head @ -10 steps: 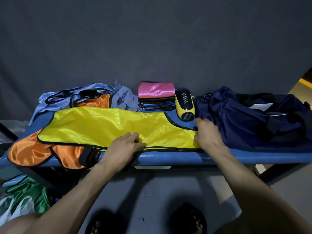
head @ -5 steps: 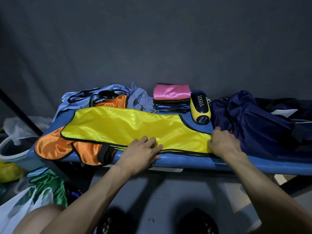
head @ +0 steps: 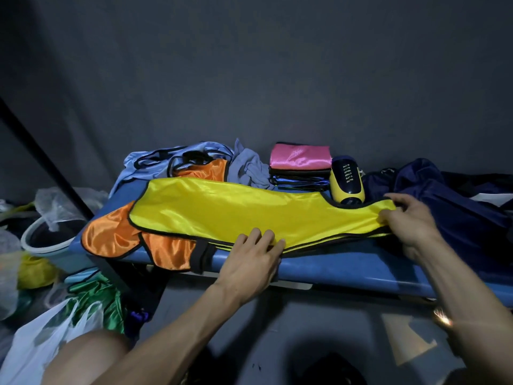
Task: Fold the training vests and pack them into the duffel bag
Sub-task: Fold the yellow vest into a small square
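We see a shiny yellow training vest with black trim [head: 236,215] spread lengthwise along the front edge of the blue padded table [head: 347,269]. Our left hand [head: 251,263] lies flat and open on the vest's near hem at the front edge, fingers spread. Our right hand [head: 408,223] pinches the vest's right end, thumb and fingers closed on a shoulder strap, lifted slightly off the table. Under the yellow vest, a satin orange vest [head: 116,237] spills over the table's left front corner. A crumpled pale blue vest [head: 155,163] sits at the back left corner. Near the back edge a stack of folded vests topped with pink [head: 299,162] rests beside a yellow and navy oval case [head: 347,182]. The dark navy duffel bag [head: 449,207] fills the table's right end, just beside our right hand.
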### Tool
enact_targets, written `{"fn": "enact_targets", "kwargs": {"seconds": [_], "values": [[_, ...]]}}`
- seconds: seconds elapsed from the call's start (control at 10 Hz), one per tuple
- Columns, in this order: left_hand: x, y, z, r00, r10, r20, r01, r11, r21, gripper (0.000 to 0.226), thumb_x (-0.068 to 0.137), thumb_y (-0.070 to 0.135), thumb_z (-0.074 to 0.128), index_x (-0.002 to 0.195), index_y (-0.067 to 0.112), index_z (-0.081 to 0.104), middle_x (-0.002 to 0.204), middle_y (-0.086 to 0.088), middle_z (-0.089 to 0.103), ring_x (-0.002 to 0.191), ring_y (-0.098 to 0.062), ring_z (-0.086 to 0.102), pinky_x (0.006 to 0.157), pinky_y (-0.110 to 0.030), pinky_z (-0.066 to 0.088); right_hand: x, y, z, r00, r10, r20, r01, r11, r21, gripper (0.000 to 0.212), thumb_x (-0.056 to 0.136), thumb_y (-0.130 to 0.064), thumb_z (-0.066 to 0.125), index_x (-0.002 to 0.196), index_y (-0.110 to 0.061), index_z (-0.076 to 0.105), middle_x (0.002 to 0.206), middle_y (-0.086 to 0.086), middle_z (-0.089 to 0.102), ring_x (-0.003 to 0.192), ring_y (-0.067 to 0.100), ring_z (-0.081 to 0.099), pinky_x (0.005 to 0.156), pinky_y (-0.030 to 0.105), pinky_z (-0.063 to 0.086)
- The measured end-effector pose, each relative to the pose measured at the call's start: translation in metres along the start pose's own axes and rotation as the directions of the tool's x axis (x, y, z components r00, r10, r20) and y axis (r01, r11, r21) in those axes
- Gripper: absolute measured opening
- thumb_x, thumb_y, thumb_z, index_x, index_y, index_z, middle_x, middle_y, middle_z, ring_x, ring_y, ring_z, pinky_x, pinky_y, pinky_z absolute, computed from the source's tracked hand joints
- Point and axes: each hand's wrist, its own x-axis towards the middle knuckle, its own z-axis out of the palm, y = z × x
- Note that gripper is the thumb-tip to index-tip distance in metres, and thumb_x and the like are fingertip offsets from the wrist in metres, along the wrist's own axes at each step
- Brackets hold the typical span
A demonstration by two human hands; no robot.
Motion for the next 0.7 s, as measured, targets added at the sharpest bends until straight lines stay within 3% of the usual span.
{"fn": "enact_targets", "kwargs": {"seconds": [0.1, 0.2, 0.3, 0.4, 0.5, 0.6, 0.7], "values": [[0.006, 0.005, -0.007, 0.994, 0.037, 0.099, -0.026, 0.994, -0.108, 0.047, 0.105, 0.049, 0.029, 0.144, 0.027, 0.043, 0.123, -0.004, 0.051, 0.102, -0.028, 0.047, 0.079, -0.042, 0.045, 0.005, -0.011, -0.024, 0.989, -0.130, -0.077, 0.116, 0.979, -0.165, 0.049, 0.089, 0.001, 0.063, 0.138, -0.009, 0.059, 0.111, 0.012, 0.069, 0.090, 0.023, 0.066, 0.078, 0.023, 0.050], [0.012, 0.004, -0.013, 0.974, -0.002, 0.227, 0.068, 0.957, -0.282, 0.057, 0.104, 0.060, 0.016, 0.144, 0.031, 0.043, 0.127, 0.000, 0.049, 0.109, -0.024, 0.046, 0.089, -0.043, 0.046, 0.010, -0.014, -0.050, 0.993, -0.115, -0.023, 0.100, 0.934, -0.342, 0.057, 0.089, -0.006, 0.070, 0.144, -0.008, 0.055, 0.138, 0.018, 0.061, 0.121, 0.034, 0.060, 0.100, 0.040, 0.045], [0.017, -0.002, -0.013, 0.967, -0.051, 0.250, 0.159, 0.888, -0.432, 0.053, 0.106, 0.057, 0.024, 0.131, 0.028, 0.060, 0.121, 0.003, 0.052, 0.108, -0.020, 0.049, 0.090, -0.043, 0.048, 0.011, -0.012, -0.072, 0.999, -0.028, 0.021, 0.034, 0.948, -0.315, 0.052, 0.088, -0.006, 0.071, 0.138, -0.008, 0.059, 0.129, 0.018, 0.066, 0.110, 0.035, 0.064, 0.096, 0.044, 0.049], [0.027, -0.002, -0.011, 0.956, -0.090, 0.280, 0.231, 0.818, -0.527, 0.039, 0.109, 0.045, 0.037, 0.124, 0.023, 0.066, 0.116, 0.001, 0.056, 0.109, -0.022, 0.051, 0.098, -0.042, 0.044, 0.005, -0.017, -0.088, 0.996, 0.048, 0.069, -0.030, 0.968, -0.251, 0.030, 0.086, -0.002, 0.068, 0.115, -0.010, 0.068, 0.102, 0.017, 0.070, 0.087, 0.033, 0.064, 0.084, 0.043, 0.050], [0.034, 0.010, -0.004, 0.952, -0.040, 0.303, 0.203, 0.822, -0.531, 0.036, 0.108, 0.040, 0.042, 0.126, 0.020, 0.066, 0.116, -0.004, 0.053, 0.112, -0.024, 0.045, 0.102, -0.043, 0.040, 0.005, -0.021, -0.105, 0.988, 0.149, 0.026, -0.143, 0.977, -0.159, 0.030, 0.062, -0.009, 0.078, 0.089, -0.010, 0.067, 0.090, 0.017, 0.063, 0.081, 0.032, 0.057, 0.078, 0.043, 0.046], [0.044, 0.024, 0.002, 0.955, 0.017, 0.297, 0.153, 0.829, -0.539, 0.038, 0.106, 0.040, 0.046, 0.134, 0.021, 0.062, 0.121, -0.005, 0.048, 0.117, -0.025, 0.040, 0.106, -0.042, 0.038, 0.054, 0.098, -0.192, 0.998, 0.053, -0.034, -0.053, 0.998, -0.019, 0.029, 0.065, -0.008, 0.076, 0.093, -0.011, 0.069, 0.092, 0.017, 0.065, 0.079, 0.031, 0.059, 0.076, 0.042, 0.049], [0.052, 0.028, 0.000, 0.944, 0.071, 0.323, 0.163, 0.750, -0.641, 0.041, 0.106, 0.043, 0.047, 0.140, 0.024, 0.059, 0.129, -0.003, 0.048, 0.125, -0.021, 0.039, 0.109, -0.041, 0.038, 0.061, 0.089, -0.252, 0.998, 0.032, 0.049, -0.032, 0.999, 0.001, 0.029, 0.068, -0.006, 0.074, 0.097, -0.013, 0.071, 0.094, 0.017, 0.067, 0.078, 0.029, 0.060, 0.074, 0.040, 0.051]]}}
